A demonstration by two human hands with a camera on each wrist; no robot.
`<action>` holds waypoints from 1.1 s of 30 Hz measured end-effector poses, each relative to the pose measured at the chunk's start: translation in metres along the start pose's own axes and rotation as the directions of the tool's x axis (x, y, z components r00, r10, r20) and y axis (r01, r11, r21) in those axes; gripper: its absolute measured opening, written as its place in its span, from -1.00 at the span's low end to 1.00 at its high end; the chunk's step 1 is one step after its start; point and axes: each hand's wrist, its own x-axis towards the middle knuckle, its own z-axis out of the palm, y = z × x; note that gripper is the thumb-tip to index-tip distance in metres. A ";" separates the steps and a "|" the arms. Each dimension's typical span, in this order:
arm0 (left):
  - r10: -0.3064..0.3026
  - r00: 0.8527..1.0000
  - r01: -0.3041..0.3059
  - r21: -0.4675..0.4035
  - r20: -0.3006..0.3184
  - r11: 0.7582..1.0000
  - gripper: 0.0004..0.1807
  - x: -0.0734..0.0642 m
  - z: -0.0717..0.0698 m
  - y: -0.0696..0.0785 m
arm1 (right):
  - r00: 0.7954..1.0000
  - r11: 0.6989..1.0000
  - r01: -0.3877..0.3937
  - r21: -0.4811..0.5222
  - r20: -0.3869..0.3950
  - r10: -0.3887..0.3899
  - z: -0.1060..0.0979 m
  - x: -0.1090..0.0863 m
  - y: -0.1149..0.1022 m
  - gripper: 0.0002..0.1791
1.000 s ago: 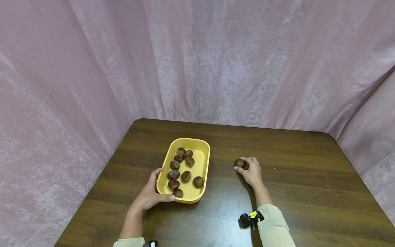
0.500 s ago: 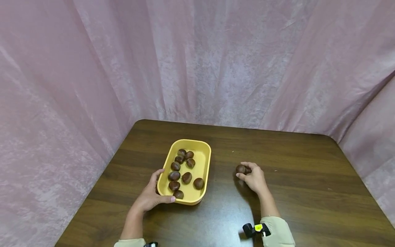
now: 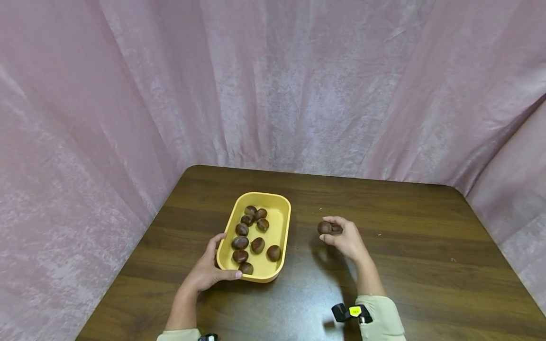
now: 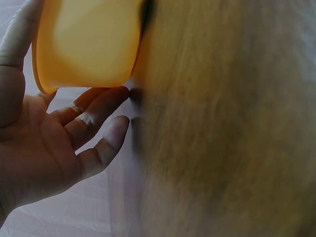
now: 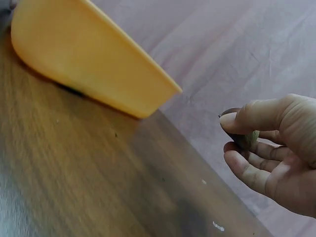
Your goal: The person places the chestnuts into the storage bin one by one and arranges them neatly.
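A yellow rectangular plastic container [image 3: 281, 215] stands on the table, with several brown chestnuts [image 3: 257, 245] scattered over its floor. My left hand [image 3: 206, 269] holds its near left corner, thumb along the near rim and fingers against the left side. In the left wrist view the lower fingers [image 4: 96, 116] are bent beneath the container's outer wall. To the right of the container, my right hand [image 3: 349, 240] pinches a chestnut [image 3: 324, 228] between thumb and fingers, above the tabletop. A second dark brown piece [image 3: 336, 228] shows behind it, partly hidden by the fingers.
The brown wood-grain table [image 3: 426, 246] reaches back to a pink curtain [image 3: 298, 94]. Tiny pale crumbs [image 5: 218, 226] lie on the tabletop near the right hand. A small black camera [image 3: 351, 313] is strapped to the right wrist.
My right hand, with the chestnut, first shifts slightly toward me, then moves left toward the container and upward, its shadow spreading below. My left hand and the container stay in place.
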 end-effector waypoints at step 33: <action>-0.026 0.999 0.028 0.047 -0.031 0.999 0.21 0.002 -0.001 0.002 | 0.965 0.995 0.031 0.095 0.256 -0.054 0.030 0.052 -0.043 -0.49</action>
